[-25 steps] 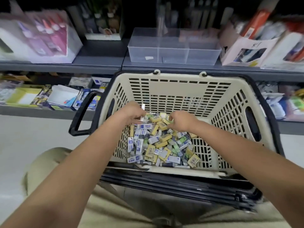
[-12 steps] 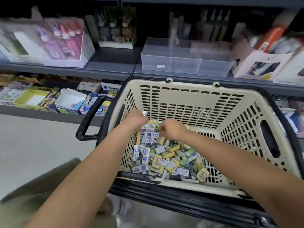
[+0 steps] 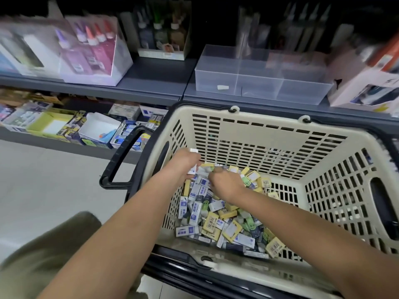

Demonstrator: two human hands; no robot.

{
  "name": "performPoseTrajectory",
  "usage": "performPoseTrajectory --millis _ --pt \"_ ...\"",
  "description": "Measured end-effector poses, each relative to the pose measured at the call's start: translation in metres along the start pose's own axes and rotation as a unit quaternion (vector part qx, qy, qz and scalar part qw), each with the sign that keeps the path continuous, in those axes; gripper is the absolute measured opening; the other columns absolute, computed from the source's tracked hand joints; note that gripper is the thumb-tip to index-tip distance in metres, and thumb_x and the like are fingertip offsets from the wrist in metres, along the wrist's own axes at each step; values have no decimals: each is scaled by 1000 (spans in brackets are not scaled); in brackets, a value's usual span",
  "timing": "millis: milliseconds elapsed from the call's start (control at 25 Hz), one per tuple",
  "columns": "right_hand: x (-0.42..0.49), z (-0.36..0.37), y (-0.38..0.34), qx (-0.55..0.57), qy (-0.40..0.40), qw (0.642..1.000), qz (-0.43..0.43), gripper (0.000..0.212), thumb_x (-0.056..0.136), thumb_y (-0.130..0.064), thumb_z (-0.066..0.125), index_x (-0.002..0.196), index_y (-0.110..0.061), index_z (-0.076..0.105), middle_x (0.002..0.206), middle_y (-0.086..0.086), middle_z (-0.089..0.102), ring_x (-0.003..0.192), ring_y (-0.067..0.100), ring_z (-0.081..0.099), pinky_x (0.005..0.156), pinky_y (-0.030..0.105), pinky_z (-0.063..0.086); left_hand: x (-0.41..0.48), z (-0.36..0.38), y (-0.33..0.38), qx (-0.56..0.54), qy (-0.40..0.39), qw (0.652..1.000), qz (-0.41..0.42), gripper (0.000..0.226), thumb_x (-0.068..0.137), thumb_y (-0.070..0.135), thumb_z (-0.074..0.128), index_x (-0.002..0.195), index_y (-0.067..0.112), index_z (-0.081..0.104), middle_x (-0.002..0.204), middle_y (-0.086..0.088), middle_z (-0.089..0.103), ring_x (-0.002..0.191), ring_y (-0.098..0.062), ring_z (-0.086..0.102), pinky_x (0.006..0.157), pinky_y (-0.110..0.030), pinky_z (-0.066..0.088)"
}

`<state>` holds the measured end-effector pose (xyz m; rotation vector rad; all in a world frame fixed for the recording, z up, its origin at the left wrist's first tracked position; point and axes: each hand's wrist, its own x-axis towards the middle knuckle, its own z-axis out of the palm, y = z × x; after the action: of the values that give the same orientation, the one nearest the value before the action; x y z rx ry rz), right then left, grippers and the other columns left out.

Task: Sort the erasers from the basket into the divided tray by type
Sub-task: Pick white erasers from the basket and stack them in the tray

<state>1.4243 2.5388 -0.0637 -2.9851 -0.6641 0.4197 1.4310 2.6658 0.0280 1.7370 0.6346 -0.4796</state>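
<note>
A cream plastic basket (image 3: 254, 128) with black handles holds a pile of erasers (image 3: 218, 219) in white-blue, yellow and green wrappers. Both my hands are down in it, over the far left of the pile. My left hand (image 3: 185, 161) grips white erasers, one sticking out above the fist and one below. My right hand (image 3: 225, 183) is curled over the pile, its fingertips hidden among the erasers. A clear divided tray (image 3: 259, 74) stands on the shelf behind the basket, with one small white piece in its left compartment.
Grey shelves run across the back, with a display box of glue bottles (image 3: 90, 52) at left and a white carton (image 3: 364, 87) at right. Stationery boxes (image 3: 71, 126) fill the lower shelf. My knee (image 3: 43, 255) shows at bottom left.
The view has drifted left and up, so the basket sits lower right. Both hands stay in the far left of the pile, the left still holding white erasers.
</note>
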Motion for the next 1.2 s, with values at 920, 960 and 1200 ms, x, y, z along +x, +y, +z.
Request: performPoseTrajectory --millis 920,960,1200 --pt "11 -32 26 436 33 884 163 23 91 -11 51 82 -6 71 85 9 70 77 25 66 72 37 54 20 13 4 -54 11 998 -26 23 92 -2 51 112 7 50 94 -12 61 77 -22 60 59 -32 52" --pt "12 -28 22 369 28 919 136 22 91 -13 51 88 -6 71 92 10 70 81 26 66 71 36 53 20 14 4 -41 17 999 -20 23 92 -2 51 113 7 49 94 -12 60 78 -24 60 62 -35 52" --pt "24 -12 -3 137 -29 988 71 22 90 -25 55 108 -14 61 109 9 49 89 29 60 63 32 44 29 8 -4 -29 33 999 2 17 91 -4 50 104 7 51 97 -16 58 87 -31 59 79 -49 54"
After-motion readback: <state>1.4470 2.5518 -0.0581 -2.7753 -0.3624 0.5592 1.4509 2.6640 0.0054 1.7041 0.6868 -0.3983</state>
